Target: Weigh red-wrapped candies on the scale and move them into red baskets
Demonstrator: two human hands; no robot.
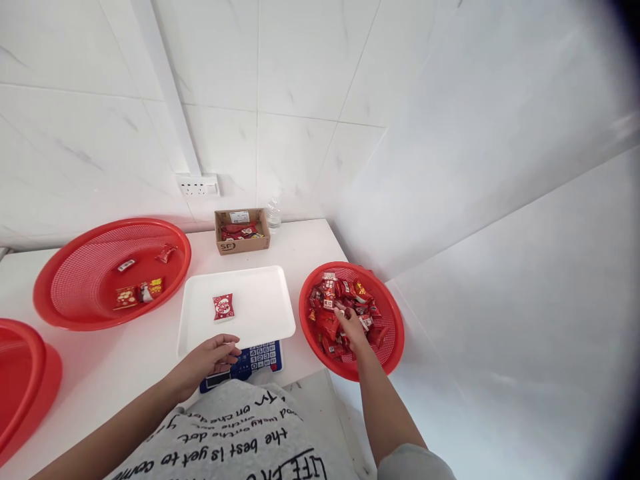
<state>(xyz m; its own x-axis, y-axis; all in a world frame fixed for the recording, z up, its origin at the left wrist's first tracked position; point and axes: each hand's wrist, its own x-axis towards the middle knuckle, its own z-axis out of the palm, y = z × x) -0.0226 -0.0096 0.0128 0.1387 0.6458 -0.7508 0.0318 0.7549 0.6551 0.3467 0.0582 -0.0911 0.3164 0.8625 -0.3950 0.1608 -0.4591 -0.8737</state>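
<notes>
My right hand (353, 327) reaches into the right red plastic basket (395, 347), among many small wrapped snack packets. Its fingertips are close together beside the lower end of a long red-and-white packet (329, 291); whatever they pinch is too small to make out. Loosely curled and empty, my left hand (213, 357) hovers by the front edge of a white tray (260, 293), over the blue keypad of a scale (260, 358). One red-and-white packet (223, 307) lies flat on the tray, left of its middle.
On the left stands a wide red basket (70, 280) holding several packets. Part of another red basket (30, 360) shows at the left edge. Behind the tray is a small cardboard box (244, 246) of red packets, near a wall socket (199, 186). Walls border the table behind and right.
</notes>
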